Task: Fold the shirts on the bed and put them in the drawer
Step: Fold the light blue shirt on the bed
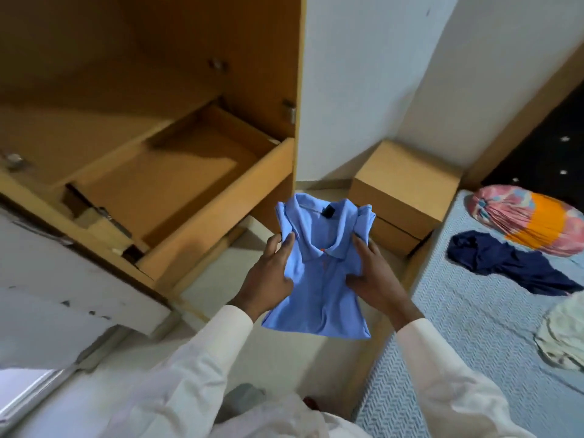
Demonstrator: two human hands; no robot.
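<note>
Head view shows a folded light-blue polo shirt (pixel 319 270) held in the air above the floor, collar away from the person, just beside the pulled-out wooden drawer (pixel 189 197) of a wardrobe. Both hands grip it by its sides: the left hand (pixel 271 276) and the right hand (pixel 371 279), fingers curled onto the cloth. To the right, a dark navy shirt (pixel 505 263), a pale garment (pixel 562 336) and a pink-orange bundle (pixel 524 216) lie on the bed (pixel 458 358).
</note>
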